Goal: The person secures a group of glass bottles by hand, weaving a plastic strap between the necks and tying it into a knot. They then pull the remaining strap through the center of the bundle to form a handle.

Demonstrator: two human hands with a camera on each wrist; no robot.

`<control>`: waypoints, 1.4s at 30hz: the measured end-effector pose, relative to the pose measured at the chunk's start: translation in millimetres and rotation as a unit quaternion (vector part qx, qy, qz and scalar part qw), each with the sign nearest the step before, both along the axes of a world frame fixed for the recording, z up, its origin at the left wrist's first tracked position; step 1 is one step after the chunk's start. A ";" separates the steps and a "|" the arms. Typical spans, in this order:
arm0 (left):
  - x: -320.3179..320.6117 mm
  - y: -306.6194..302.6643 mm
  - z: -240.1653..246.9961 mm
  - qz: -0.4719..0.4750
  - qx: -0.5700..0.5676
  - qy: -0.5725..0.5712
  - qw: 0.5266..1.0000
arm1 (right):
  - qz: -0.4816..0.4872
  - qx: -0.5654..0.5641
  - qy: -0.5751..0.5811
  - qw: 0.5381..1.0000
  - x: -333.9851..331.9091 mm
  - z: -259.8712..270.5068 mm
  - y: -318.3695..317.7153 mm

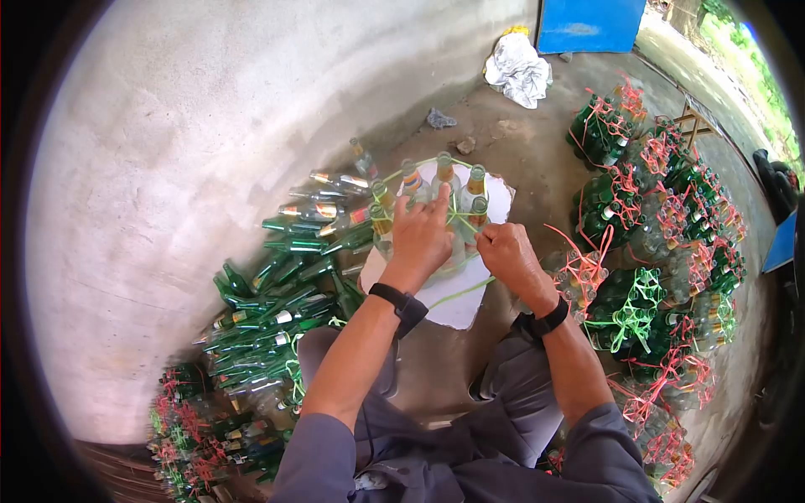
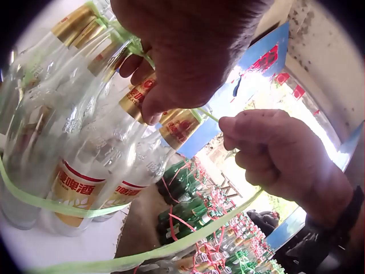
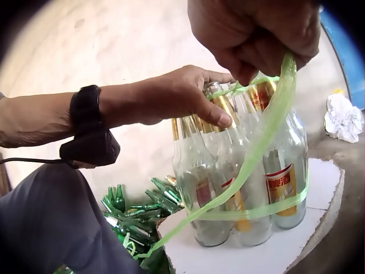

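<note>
Fingers [image 2: 151,108] of the left hand [image 1: 425,235]: bent in among the necks, thumb on a gold-foiled neck, index stretched across the tops. Right hand [image 1: 511,256]: fingers closed tight in a fist on the green strap [image 3: 251,154], just right of the cluster's tops. Strap tail drops from the fist and runs off past the cluster's near side. Black wrist strap on each arm.

Clear bottle cluster [image 3: 228,142]: upright, packed tight, on a white board [image 1: 457,314] in front of the person's knees. Board edge is uneven, reaches out past the cluster.

Floor [image 1: 428,369] around the cluster: bare, grey-brown, scuffed. Left of cluster: loose bottles [image 1: 293,245] on their sides, mostly green, some clear; pale stained wall [image 1: 210,101] beyond those. Right of cluster: rows of upright bundles [image 1: 662,222], green and clear, tied mostly red, some green. Far side of cluster: grey rag [image 1: 440,119], crumpled white bag [image 1: 518,71], then a blue panel [image 1: 591,21]. Daylight and greenery [image 1: 755,67] far off to the right.

Cluster looks: transparent glass, gold foil necks, yellow labels with a red band and characters. One green loop round the lower bodies, thinner strands across the tops.
</note>
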State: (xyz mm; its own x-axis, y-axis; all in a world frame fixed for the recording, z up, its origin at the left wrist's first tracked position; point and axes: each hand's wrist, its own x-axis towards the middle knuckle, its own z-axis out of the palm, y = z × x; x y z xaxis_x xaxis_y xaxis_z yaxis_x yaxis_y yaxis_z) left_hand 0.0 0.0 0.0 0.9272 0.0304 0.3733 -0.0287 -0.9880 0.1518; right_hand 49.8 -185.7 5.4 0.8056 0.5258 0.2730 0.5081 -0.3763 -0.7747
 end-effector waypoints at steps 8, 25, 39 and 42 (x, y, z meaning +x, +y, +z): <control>3.4 -0.5 1.8 0.006 0.012 0.020 1.000 | -0.022 0.008 -0.040 0.999 5.0 16.2 3.1; 1.9 1.1 0.2 0.000 0.008 0.017 1.000 | -0.109 0.023 0.015 0.994 64.8 1.5 23.3; 2.5 1.3 0.2 -0.003 -0.020 0.023 1.000 | -0.111 0.074 0.132 0.982 81.1 -47.0 16.2; 0.6 -0.6 0.5 -0.003 -0.023 0.013 1.000 | -0.083 0.118 0.134 0.980 78.7 -57.8 14.1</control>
